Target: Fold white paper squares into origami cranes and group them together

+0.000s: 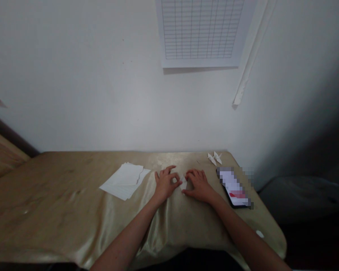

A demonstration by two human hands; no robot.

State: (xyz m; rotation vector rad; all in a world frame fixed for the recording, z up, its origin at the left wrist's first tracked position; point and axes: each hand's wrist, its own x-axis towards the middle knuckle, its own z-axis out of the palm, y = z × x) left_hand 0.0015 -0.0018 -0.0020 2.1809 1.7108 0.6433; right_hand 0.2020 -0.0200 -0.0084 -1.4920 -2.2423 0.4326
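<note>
A small folded piece of white paper (183, 183) lies at the middle of the cloth-covered table, between my two hands. My left hand (166, 184) pinches its left edge between thumb and index finger, the other fingers raised and bent. From the other side, my right hand (198, 184) has its thumb at the paper's lower edge and its curled index finger near the upper edge. Part of the paper is hidden by the fingers. To the left lies a stack of white paper sheets (121, 181), one with a torn edge. Two small folded paper birds (214, 158) stand at the back right.
A phone (234, 187) with its screen lit lies right of my right hand. A small white object (260, 233) is near the right edge of the table (45, 210). The gold cloth is wrinkled in front. A wall with a gridded sheet (200, 34) rises behind.
</note>
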